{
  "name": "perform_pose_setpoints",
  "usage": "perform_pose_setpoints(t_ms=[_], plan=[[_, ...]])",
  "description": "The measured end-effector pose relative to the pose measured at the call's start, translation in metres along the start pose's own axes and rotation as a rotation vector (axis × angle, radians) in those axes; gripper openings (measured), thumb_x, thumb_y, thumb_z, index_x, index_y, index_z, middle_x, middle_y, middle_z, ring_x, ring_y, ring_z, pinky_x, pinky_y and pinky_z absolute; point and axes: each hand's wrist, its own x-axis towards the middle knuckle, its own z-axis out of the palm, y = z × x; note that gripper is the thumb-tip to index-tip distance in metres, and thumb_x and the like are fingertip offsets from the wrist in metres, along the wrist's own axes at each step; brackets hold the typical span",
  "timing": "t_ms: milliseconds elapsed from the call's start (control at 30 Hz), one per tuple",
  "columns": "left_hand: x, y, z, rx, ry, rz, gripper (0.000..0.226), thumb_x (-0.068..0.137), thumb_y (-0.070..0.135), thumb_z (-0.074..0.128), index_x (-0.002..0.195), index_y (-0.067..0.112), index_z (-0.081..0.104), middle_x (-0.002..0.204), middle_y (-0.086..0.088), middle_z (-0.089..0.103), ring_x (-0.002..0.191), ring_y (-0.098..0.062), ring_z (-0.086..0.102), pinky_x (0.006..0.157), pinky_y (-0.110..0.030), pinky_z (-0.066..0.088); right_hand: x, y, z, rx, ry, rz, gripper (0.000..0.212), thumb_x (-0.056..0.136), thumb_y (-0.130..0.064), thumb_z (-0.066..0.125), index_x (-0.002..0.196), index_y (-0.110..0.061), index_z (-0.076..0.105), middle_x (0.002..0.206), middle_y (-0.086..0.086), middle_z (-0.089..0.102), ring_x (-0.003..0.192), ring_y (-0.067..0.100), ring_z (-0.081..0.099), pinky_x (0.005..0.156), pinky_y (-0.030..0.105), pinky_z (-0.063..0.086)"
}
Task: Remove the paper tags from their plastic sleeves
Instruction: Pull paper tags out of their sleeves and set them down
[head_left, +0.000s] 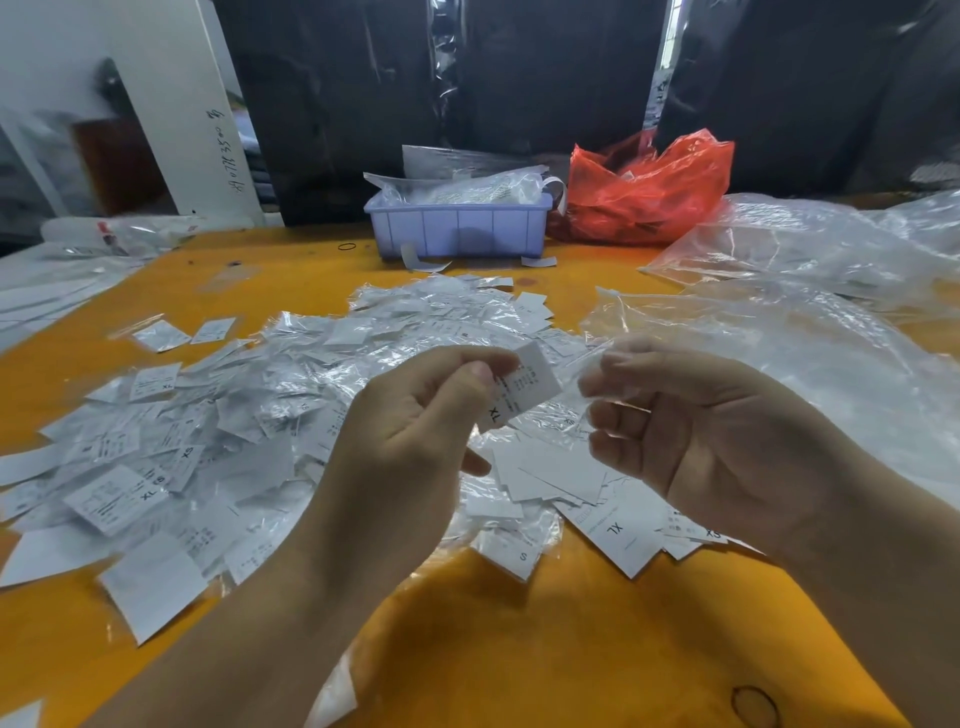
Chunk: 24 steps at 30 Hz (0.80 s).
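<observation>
1. Far left: white panel (171, 104) upright w/ handwritten digits down its edge; flat clear plastic sheets (47, 291) lie near it on the orange table (519, 649)
2. Left to centre: big loose pile of tags (208, 441), many in clear sleeves, spread on table; size marks XL, XS, S legible on several; a few strays lie apart at far left of pile
3. Centre: left hand (415, 436) raised above pile, thumb & forefinger pinching a white paper tag (524, 389) marked XL; other fingers curled in. Tag is tilted, its right end pointing toward the other hand
4. Centre far: lilac plastic bin (457, 228) holding clear bags & white strips; small black rubber band (347, 246) on table just left of it; couple of paper strips touching its near wall
5. Centre right: right hand (701, 431) raised, palm facing left, fingertips blurred; thumb & forefinger pinch a clear plastic sleeve (587, 358), just beside the tag's right end. Cannot tell if tag end is inside sleeve or already out
6. Below right hand: bare white tags (550, 473) lying flat in a loose stack, one large XL tag at near edge
7. Right far: red plastic bag (649, 192), crumpled, touching bin's right side
8. Right: large crumpled clear plastic bags (805, 291) covering table from far to near
9. Near right: dark ring mark (754, 706) on table surface
</observation>
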Motion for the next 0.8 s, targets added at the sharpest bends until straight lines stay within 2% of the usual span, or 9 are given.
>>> perform_pose_setpoints(t_ms=[100, 167, 267, 433, 533, 600, 667, 733, 800], plan=[[0.0022, -0.0016, 0.0003, 0.007, 0.047, -0.01, 0.019, 0.094, 0.019, 0.059, 0.095, 0.033, 0.072, 0.086, 0.024, 0.068, 0.079, -0.001, 0.066, 0.052, -0.016, 0.052, -0.0001, 0.0006, -0.0003, -0.023, 0.016, 0.005, 0.014, 0.073, -0.017, 0.064, 0.084, -0.013, 0.058, 0.075, 0.006, 0.065, 0.061, 0.017, 0.059, 0.053, 0.027, 0.054], [0.0043, -0.0026, -0.0007, -0.022, 0.057, -0.026, 0.032, 0.093, 0.005, 0.06, 0.106, 0.032, 0.067, 0.087, 0.017, 0.07, 0.08, -0.005, 0.068, 0.054, -0.018, 0.054, -0.0003, 0.0011, -0.0006, -0.052, 0.034, 0.0, 0.015, 0.071, -0.019, 0.066, 0.083, -0.013, 0.06, 0.074, 0.005, 0.064, 0.06, 0.016, 0.059, 0.051, 0.026, 0.053], [0.0061, -0.0027, -0.0029, -0.116, 0.053, -0.059, 0.042, 0.089, 0.0, 0.063, 0.118, 0.03, 0.059, 0.084, 0.008, 0.071, 0.085, -0.009, 0.071, 0.059, -0.02, 0.057, 0.0, 0.0021, -0.0009, -0.119, 0.047, -0.014, 0.017, 0.067, -0.02, 0.07, 0.081, -0.011, 0.064, 0.074, 0.005, 0.061, 0.058, 0.015, 0.056, 0.05, 0.025, 0.052], [0.0073, -0.0045, -0.0033, -0.117, -0.026, -0.128, 0.024, 0.086, 0.001, 0.068, 0.081, 0.024, 0.073, 0.083, 0.004, 0.076, 0.085, -0.016, 0.073, 0.067, -0.023, 0.059, 0.0009, 0.0072, 0.0004, -0.173, -0.031, 0.006, 0.021, 0.062, -0.013, 0.073, 0.081, -0.005, 0.07, 0.073, 0.015, 0.065, 0.054, 0.018, 0.06, 0.051, 0.028, 0.056], [0.0076, -0.0035, -0.0035, -0.046, -0.118, -0.1, 0.012, 0.084, 0.013, 0.074, 0.08, 0.025, 0.073, 0.082, 0.007, 0.075, 0.082, -0.011, 0.07, 0.072, -0.018, 0.056, 0.0002, 0.0088, 0.0029, -0.165, -0.055, 0.002, 0.016, 0.054, -0.013, 0.075, 0.069, -0.01, 0.073, 0.073, 0.018, 0.065, 0.057, 0.021, 0.065, 0.053, 0.03, 0.057], [0.0072, -0.003, -0.0032, 0.039, -0.149, -0.066, 0.003, 0.081, 0.025, 0.076, 0.08, 0.027, 0.074, 0.076, 0.011, 0.071, 0.072, -0.006, 0.065, 0.065, -0.011, 0.05, 0.0, 0.0088, 0.0036, -0.165, -0.06, -0.002, 0.013, 0.053, -0.013, 0.075, 0.065, -0.011, 0.073, 0.071, 0.016, 0.066, 0.058, 0.021, 0.066, 0.054, 0.029, 0.057], [0.0075, -0.0032, -0.0035, 0.087, -0.152, -0.052, 0.006, 0.08, 0.034, 0.075, 0.08, 0.029, 0.073, 0.07, 0.004, 0.065, 0.064, -0.012, 0.057, 0.057, -0.017, 0.045, 0.0007, 0.0088, 0.0026, -0.152, -0.061, 0.001, 0.015, 0.056, -0.011, 0.074, 0.069, -0.006, 0.069, 0.07, 0.015, 0.067, 0.059, 0.021, 0.067, 0.055, 0.029, 0.057], [0.0079, -0.0023, -0.0053, 0.074, -0.141, -0.064, 0.009, 0.084, 0.034, 0.071, 0.082, 0.025, 0.072, 0.073, -0.001, 0.067, 0.062, -0.014, 0.059, 0.055, -0.018, 0.047, 0.0013, 0.0081, 0.0022, -0.118, -0.059, 0.011, 0.021, 0.061, -0.01, 0.073, 0.078, -0.003, 0.063, 0.071, 0.015, 0.068, 0.061, 0.021, 0.068, 0.058, 0.03, 0.058], [0.0089, -0.0021, -0.007, 0.048, -0.112, -0.095, 0.007, 0.088, 0.027, 0.069, 0.083, 0.022, 0.069, 0.077, 0.006, 0.072, 0.065, -0.005, 0.064, 0.059, -0.012, 0.049, 0.0012, 0.0069, 0.0018, -0.07, -0.047, 0.008, 0.025, 0.061, -0.012, 0.073, 0.082, -0.003, 0.062, 0.079, 0.017, 0.07, 0.065, 0.022, 0.068, 0.062, 0.031, 0.059]])
